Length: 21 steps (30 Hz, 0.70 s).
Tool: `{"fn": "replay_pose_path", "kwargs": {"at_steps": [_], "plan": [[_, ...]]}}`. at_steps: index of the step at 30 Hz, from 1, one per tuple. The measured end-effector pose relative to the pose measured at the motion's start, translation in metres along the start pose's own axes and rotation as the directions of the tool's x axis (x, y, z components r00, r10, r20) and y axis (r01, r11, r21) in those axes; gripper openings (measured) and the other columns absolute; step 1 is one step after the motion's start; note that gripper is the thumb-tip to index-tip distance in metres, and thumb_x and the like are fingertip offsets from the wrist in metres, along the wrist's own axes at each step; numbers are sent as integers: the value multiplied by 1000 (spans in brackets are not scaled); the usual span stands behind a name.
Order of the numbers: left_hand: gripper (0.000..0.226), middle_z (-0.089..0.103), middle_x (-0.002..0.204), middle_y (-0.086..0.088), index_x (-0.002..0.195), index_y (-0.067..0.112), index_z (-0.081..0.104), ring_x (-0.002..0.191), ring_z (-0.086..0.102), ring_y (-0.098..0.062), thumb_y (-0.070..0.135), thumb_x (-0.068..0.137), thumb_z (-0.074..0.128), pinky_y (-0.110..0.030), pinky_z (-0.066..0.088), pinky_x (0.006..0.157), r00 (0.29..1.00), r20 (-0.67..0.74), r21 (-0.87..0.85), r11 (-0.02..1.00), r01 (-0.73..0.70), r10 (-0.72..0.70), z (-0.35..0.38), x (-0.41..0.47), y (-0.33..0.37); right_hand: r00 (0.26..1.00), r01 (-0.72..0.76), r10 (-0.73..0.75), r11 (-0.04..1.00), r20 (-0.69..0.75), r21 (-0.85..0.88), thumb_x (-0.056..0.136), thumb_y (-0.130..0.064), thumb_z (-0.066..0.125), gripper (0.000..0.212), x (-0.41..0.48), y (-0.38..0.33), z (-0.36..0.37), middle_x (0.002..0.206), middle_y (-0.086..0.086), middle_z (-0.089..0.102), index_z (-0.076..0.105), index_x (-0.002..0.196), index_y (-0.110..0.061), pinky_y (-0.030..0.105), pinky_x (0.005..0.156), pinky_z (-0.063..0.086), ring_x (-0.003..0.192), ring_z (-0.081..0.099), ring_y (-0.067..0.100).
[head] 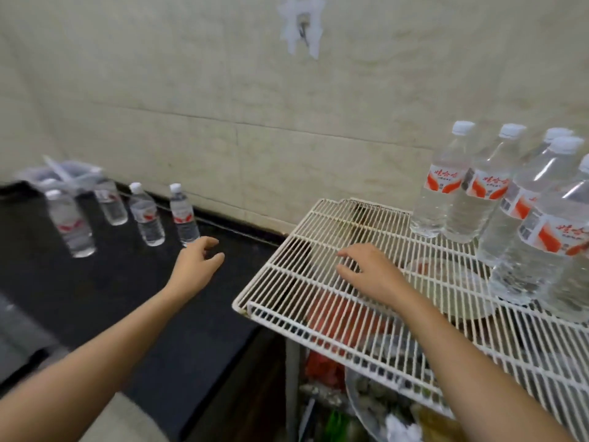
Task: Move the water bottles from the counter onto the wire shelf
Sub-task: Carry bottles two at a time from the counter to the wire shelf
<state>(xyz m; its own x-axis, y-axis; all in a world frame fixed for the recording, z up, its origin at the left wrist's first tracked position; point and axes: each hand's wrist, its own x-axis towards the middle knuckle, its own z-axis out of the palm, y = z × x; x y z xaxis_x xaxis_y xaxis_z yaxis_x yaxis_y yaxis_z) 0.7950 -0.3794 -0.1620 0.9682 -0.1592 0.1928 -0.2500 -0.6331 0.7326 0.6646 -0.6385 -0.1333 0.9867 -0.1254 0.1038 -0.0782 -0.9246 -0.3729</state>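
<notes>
Pale tiled wall [223, 90] runs behind a black desk [105, 288] on the left and a white wire shelf [287, 250] on the right, with a hook [302, 30] high on the tiles.

Seen from the head view, four water bottles stand upright on the desk in a loose row near the wall: the nearest bottle [184, 215], a second bottle [147, 218], a third bottle [111, 202] and a blurred bottle [71, 224] furthest left. Behind them sits a clear plastic tub [60, 173], too blurred to make out.

The shelf bottles [441, 183] – at least five, with white caps and red-and-white labels – stand clustered at the shelf's far right.

The left hand [199, 266] hovers over the desk just beside the nearest bottle's base, its grip apart, fingers loosely curled round nothing. The right hand [369, 269] is over the bare left part of the shelf, fingers spread, grip apart and empty – whether it touches the wires I cannot tell.

Under the shelf a plate [452, 282] and red items show through the wires, blurred.
</notes>
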Motion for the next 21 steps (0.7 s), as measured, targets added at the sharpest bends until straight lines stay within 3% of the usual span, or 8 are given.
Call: {"fn": "replay_pose_path", "kwargs": {"at_steps": [5, 11, 17, 21], "plan": [[36, 58, 125, -15, 120, 6, 55, 111, 53, -30, 14, 86, 57, -42, 43, 95, 994, -83, 23, 996, 80, -78, -33, -26, -44, 992, 127, -127, 989, 5, -79, 94, -34, 43, 38, -1, -35, 3, 132, 4, 52, 52, 125, -15, 33, 104, 34, 124, 43, 19], [34, 60, 120, -15, 116, 9, 57, 110, 53, -33, 17, 83, 59, -48, 42, 97, 984, -154, 66, 993, 101, -90, -70, -54, -83, 930, 369, -369, 929, 8, -21, 93, -27, 47, 37, -2, -119, 53, 132, 5, 53, 53, 125, -11, 29, 105, 30, 125, 42, 20], [34, 60, 121, -13, 117, 9, 58, 110, 53, -31, 17, 84, 58, -44, 42, 96, 954, -266, 124, 977, 173, -135, -146, -103, -147, 897, 408, -396, 913, 196, -21, 93, -30, 45, 39, 1, -204, 123, 136, 3, 47, 47, 130, -17, 36, 104, 36, 127, 39, 20], [34, 58, 126, -13, 118, 8, 57, 120, 47, -33, 15, 85, 57, -39, 38, 99, 898, -357, 130, 938, 321, -258, -213, -162, -208, 871, 440, -429, 898, 238, 8, 92, -29, 46, 39, -7, -282, 172, 135, 4, 48, 48, 129, -16, 36, 102, 38, 125, 41, 22]]}}
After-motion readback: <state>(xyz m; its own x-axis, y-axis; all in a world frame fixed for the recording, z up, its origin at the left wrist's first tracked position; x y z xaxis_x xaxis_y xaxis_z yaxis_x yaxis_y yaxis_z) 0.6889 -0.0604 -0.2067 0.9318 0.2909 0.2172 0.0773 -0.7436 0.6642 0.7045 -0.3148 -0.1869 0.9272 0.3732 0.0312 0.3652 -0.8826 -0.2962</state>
